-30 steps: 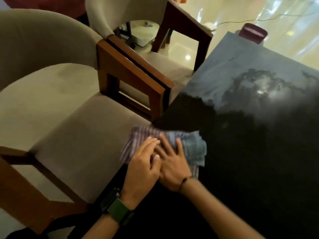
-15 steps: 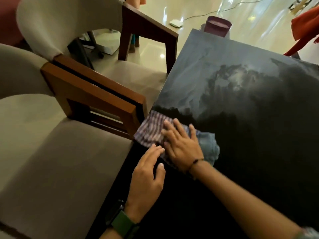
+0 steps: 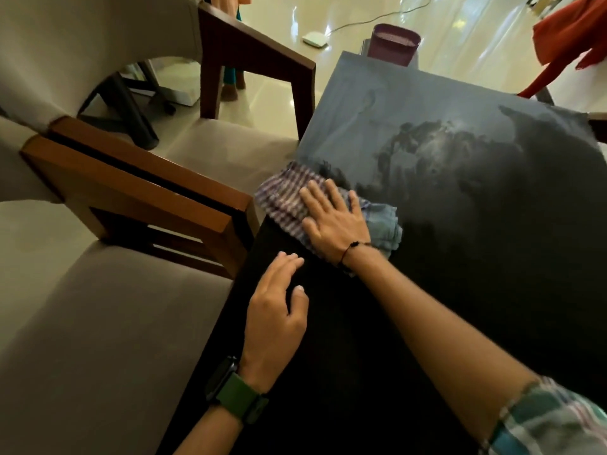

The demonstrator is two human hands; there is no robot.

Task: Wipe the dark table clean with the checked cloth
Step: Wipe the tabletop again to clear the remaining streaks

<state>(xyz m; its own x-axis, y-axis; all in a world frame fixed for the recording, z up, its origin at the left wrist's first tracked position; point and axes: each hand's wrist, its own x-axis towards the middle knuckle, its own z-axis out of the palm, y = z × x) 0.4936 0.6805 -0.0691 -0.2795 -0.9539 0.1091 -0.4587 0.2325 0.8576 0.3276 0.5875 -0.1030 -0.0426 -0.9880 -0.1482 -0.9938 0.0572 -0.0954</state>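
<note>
Dark worktop [image 3: 492,257]: checked cloth [image 3: 289,201] bunched at its left edge, by wooden chair arm [image 3: 147,195]. Right hand [image 3: 331,221] pressed flat on cloth, fingers straight. Left hand [image 3: 276,310] nearer the person, relaxed on worktop, gripping nothing.

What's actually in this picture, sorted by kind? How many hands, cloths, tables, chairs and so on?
Hands: 2, the left hand resting on the table, the right hand pressing the cloth
Cloths: 1, the checked cloth
Tables: 1, the dark table
Chairs: 2, near chair, far chair
Purple tubs: 1, purple tub
Watches: 1, green-strapped watch
Total: 8
</note>
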